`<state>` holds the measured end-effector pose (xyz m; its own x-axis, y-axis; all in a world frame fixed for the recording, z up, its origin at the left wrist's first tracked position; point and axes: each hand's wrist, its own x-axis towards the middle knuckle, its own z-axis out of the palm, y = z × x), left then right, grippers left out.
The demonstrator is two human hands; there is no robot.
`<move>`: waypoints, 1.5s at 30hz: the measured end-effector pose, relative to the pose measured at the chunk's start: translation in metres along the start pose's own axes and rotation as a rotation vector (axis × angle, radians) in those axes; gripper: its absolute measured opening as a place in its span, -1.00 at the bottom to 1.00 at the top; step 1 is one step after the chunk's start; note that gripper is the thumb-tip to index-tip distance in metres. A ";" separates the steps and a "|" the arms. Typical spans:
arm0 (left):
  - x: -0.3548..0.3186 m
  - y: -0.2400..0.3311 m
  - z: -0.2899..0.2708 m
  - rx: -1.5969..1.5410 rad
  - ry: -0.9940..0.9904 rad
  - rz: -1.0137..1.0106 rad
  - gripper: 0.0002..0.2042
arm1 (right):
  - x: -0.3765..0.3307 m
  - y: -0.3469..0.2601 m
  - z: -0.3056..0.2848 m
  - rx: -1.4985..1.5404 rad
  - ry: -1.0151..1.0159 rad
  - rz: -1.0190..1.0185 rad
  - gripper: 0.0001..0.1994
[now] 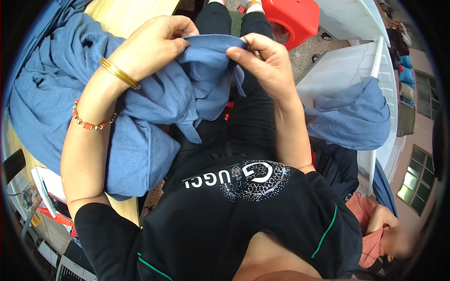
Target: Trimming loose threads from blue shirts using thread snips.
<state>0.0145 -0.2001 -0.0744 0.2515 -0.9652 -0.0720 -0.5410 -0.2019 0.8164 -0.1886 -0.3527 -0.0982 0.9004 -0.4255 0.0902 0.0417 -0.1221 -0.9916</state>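
Note:
A blue cloth garment (204, 61) is stretched between my two hands above my lap. My left hand (152, 44) pinches the left end of its upper band between thumb and fingers. At the band's right end, my right hand (268, 63) grips the edge with its thumb on top. The band spans nearly straight from one hand to the other, and the rest of the cloth hangs in folds toward my thighs. A narrow strip (190, 132) dangles at the lower end. Under my left forearm lies a big heap of blue fabric (51, 79).
The heap lies on a light wooden table (126, 16) at the left. A red plastic stool (304, 18) stands beyond my right hand. White bins (337, 65) line the right side, with blue cloth (356, 114) draped over one. Another person in a salmon top (363, 215) is at lower right.

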 end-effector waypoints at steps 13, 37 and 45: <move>-0.007 0.002 -0.024 -0.167 -0.062 0.005 -0.83 | 0.011 -0.006 -0.014 -0.051 0.143 -0.058 -0.91; -0.004 0.002 -0.030 -0.452 -0.281 -0.169 -0.83 | 0.001 -0.004 0.028 -0.655 0.095 -0.494 -0.62; -0.006 0.000 -0.024 -0.477 -0.279 -0.150 -0.82 | 0.002 0.001 0.030 -0.818 0.177 -0.626 -0.63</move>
<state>0.0326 -0.1901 -0.0603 0.0414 -0.9523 -0.3023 -0.0777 -0.3047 0.9493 -0.1739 -0.3271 -0.1018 0.7401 -0.1942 0.6439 0.1136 -0.9075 -0.4044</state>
